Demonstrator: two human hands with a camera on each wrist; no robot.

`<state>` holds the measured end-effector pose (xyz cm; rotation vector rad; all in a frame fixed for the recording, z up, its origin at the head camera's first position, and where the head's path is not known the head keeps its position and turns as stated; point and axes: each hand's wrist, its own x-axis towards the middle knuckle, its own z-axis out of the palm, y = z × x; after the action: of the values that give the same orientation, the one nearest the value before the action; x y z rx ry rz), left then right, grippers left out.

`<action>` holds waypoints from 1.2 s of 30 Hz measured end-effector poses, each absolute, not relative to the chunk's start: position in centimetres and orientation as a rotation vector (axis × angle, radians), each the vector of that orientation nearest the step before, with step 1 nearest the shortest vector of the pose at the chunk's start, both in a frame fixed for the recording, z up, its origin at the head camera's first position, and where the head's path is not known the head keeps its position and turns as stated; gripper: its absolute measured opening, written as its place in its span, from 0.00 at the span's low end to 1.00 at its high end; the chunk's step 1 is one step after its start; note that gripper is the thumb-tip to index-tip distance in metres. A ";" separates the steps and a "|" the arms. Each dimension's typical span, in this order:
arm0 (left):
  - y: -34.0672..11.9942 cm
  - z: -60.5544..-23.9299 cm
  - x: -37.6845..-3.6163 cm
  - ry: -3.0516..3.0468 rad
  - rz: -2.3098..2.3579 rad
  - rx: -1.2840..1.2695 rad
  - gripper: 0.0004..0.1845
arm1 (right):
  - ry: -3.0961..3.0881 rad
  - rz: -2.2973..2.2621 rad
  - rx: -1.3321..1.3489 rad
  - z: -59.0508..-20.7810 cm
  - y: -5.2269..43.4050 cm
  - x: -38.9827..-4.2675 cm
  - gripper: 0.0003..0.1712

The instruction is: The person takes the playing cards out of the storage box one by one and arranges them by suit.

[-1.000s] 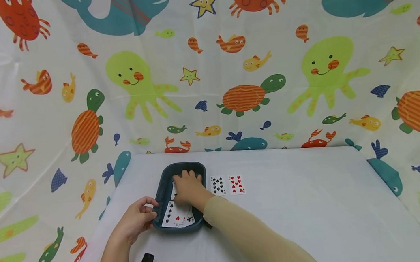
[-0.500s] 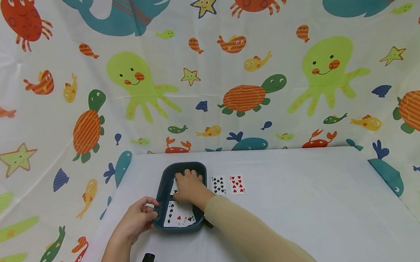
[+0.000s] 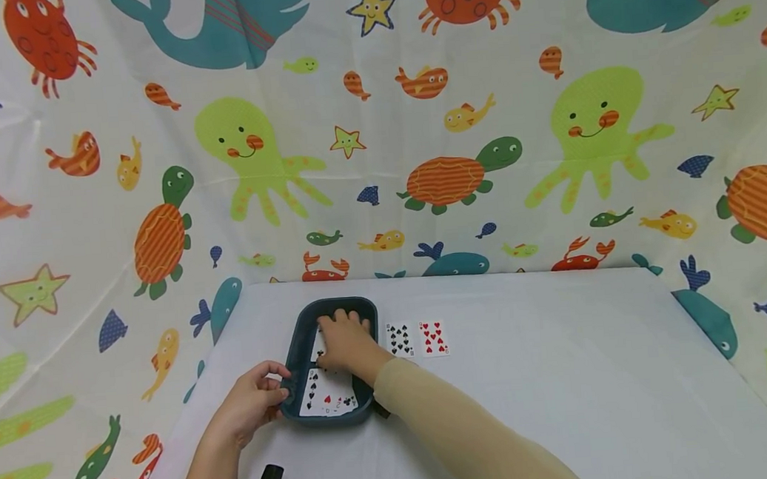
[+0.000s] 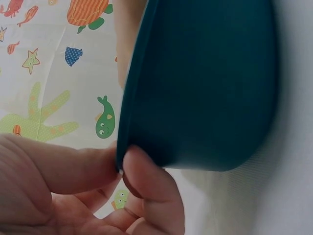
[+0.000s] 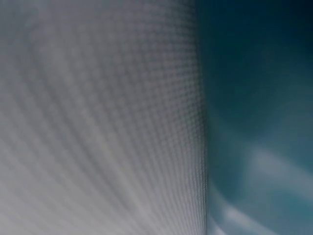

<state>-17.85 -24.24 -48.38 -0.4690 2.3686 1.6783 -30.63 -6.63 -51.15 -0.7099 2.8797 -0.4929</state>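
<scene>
Though head-view only, cards (image 3: 327, 392) by right hand (image 3: 349, 344), grip unclear; left hand (image 3: 253, 400) clamped on tray (image 4: 210, 83).

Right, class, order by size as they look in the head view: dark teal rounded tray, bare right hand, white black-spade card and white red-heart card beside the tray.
1. Teal tray
2. Right hand
3. Black-spade card and red-heart card: too alike to rank

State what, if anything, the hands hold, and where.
The left hand pinches the teal tray by its rim. Whether the right hand holds playing cards cannot be told.
</scene>
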 end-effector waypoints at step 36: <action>-24.2 -48.4 -18.0 2.371 1.674 -0.484 0.17 | 2.920 -0.526 -0.895 -48.7 -5.0 -30.3 0.57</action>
<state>-18.05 -24.18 -48.44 -0.4842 2.3715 1.6736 -30.33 -4.96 -48.67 -0.8947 2.9203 -0.5257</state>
